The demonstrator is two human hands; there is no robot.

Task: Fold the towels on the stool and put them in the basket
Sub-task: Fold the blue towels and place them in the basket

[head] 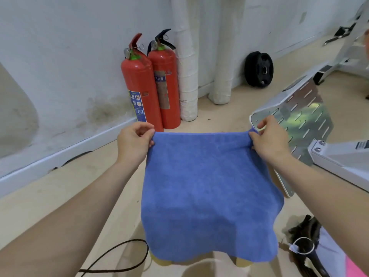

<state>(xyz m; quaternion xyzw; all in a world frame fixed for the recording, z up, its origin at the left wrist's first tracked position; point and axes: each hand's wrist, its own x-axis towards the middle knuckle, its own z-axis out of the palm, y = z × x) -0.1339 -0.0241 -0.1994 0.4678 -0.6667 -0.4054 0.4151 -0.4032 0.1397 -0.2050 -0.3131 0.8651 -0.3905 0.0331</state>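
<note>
Towel: one blue towel [207, 192], opened to its full square and stretched between my two hands, far edge taut.
Place: its near edge hangs low in the view over a yellowish thing [242, 262], which I judge to be the stool. I cannot tell if the cloth rests on it.
Left hand [133, 140]: thumb and curled fingers pinch the far left corner.
Right hand [269, 138]: it pinches the far right corner in the same way, with the cloth bunched a little under the thumb.
Handling: I judge it to be soft terry, light and limp. It will sag wherever it is not held, and it should not slip from a pinch.
Where to hold: the corners, as now. For the first fold I would bring the two far corners to the two near ones, then smooth the crease with a flat palm.
Risk: the near edge is free and wavy, so the corners may not meet squarely.
Basket: I do not find it in this view.
Around: two extinguishers [151, 86] at the wall, a black cable [119, 256] on the floor, and a slotted metal plate [303, 120] just beyond the right hand.
</note>
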